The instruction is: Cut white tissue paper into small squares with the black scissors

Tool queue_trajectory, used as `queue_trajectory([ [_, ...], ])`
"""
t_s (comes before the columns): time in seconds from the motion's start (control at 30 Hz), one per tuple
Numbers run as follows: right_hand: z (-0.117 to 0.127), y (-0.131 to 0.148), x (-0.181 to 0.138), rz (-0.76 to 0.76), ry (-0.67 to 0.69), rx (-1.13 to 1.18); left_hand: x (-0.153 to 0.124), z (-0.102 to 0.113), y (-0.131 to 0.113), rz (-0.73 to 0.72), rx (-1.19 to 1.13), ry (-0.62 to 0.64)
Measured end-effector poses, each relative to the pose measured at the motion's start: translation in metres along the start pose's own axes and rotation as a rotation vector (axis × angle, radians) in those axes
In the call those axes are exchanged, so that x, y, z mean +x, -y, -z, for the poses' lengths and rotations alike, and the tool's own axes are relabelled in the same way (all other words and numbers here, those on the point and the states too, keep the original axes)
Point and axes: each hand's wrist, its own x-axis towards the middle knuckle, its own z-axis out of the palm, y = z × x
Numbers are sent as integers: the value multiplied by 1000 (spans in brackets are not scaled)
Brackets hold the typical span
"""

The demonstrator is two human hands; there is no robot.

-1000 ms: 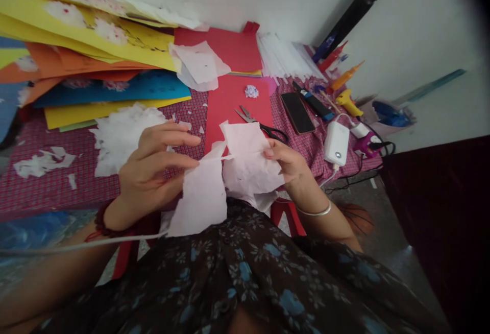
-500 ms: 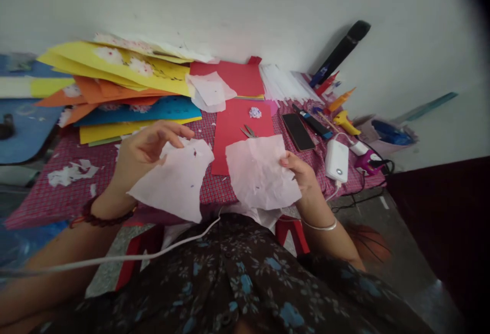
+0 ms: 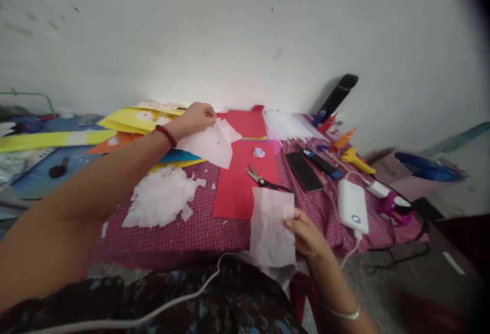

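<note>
Left hand (image 3: 197,115) holding paper (image 3: 212,143), now farther forward

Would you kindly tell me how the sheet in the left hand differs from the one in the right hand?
The left sheet is held farther out, the right sheet closer in. The left sheet slants across the picture, while the right sheet's long sides run nearly upright in it. Both are white.

A checked cloth (image 3: 206,239) covers the table (image 3: 237,234). On it lie red paper (image 3: 237,191), white scraps (image 3: 163,198), a phone (image 3: 303,171), a power bank (image 3: 352,206).
</note>
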Motion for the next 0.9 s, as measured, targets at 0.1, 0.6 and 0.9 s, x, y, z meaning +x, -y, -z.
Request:
queue_trajectory([
  [0.1,5,-7,0,5,18,-47,37,-11,8,31,15,-31],
  [0.6,28,-18,12,-13,141,-188,131,-40,56,31,-38,55],
  [0.9,4,23,46,88,83,-185,91,13,21,35,-148,-7],
])
